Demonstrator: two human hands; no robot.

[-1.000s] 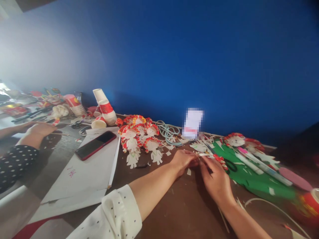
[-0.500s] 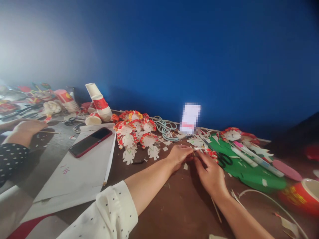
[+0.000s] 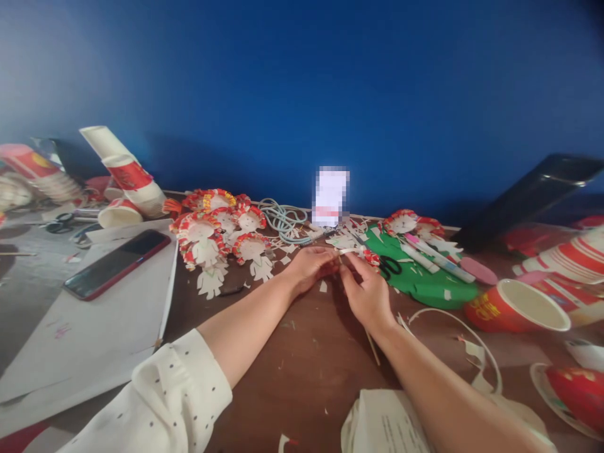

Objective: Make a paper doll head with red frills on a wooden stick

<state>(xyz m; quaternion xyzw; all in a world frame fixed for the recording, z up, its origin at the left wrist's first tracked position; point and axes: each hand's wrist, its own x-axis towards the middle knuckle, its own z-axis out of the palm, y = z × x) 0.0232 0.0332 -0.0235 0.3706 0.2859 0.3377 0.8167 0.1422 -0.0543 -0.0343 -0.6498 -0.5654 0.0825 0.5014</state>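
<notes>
My left hand (image 3: 309, 267) and my right hand (image 3: 365, 289) meet above the brown table, fingers pinched together. Between the fingertips is a small white paper piece (image 3: 350, 251), with a red paper fringe (image 3: 370, 257) just beyond the right fingers. A thin wooden stick (image 3: 372, 347) runs from the fingertips under my right palm and shows again below it. How the paper and the stick join is hidden by the fingers. Left of my hands lie several paper dolls (image 3: 255, 255) with red fringed heads. Black-handled scissors (image 3: 391, 267) lie just right of my right hand.
A phone (image 3: 117, 264) rests on a white board (image 3: 108, 340) at left. Paper cups (image 3: 134, 179) stand behind it. Coiled cord (image 3: 285, 220) lies at the back. Right are green paper (image 3: 425, 286), markers (image 3: 438, 261), a red cup (image 3: 500, 308) and a dark cylinder (image 3: 528, 195).
My view has swung right, so everything sits further left. Another person's hand has left the view, and more cups appear at right. My hands keep the same pinch.
</notes>
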